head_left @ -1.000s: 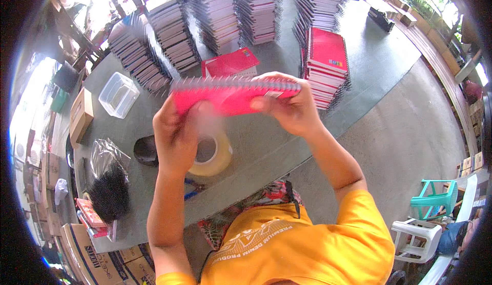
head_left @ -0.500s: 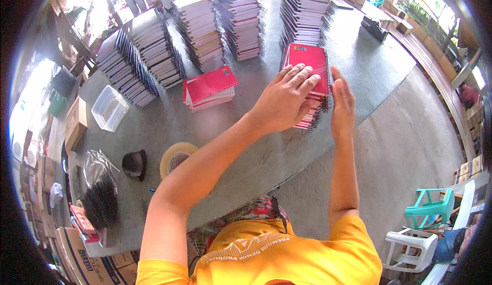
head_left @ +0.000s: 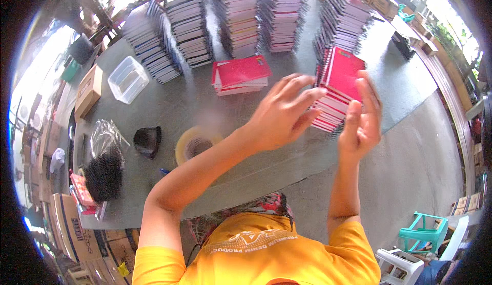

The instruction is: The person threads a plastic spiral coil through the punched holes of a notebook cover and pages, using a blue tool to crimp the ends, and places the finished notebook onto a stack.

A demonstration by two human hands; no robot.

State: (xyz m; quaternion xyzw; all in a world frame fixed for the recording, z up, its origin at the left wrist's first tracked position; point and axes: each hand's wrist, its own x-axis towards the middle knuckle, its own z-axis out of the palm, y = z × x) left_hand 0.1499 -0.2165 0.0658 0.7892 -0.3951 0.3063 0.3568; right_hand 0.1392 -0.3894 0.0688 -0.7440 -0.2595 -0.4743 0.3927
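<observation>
Two hands meet around a neat pile of red notebooks (head_left: 344, 72) on the right part of the grey desk (head_left: 148, 195). The left hand (head_left: 286, 112) is at the pile's near left corner, its fingers loosely spread and bent, with the thumb apart below; the pile lies just beyond its fingertips, to the right. The right hand (head_left: 363, 117) stands upright along the pile's right side, fingers half curled and thumb set away from them, pinching nothing; the pile lies just left of it. Whether either hand's fingertips press on the covers, I cannot tell. To the left of the left hand, apart from it, sits a lower, looser pile of red notebooks (head_left: 242, 75), its top cover askew. Behind rise tall stacks of notebooks (head_left: 238, 21). Further left are a clear plastic box (head_left: 128, 82), a cardboard box (head_left: 88, 93) and a small black bowl-like thing (head_left: 147, 141); a wide roll of tape (head_left: 183, 148) lies near the left forearm, which partly hides it.
</observation>
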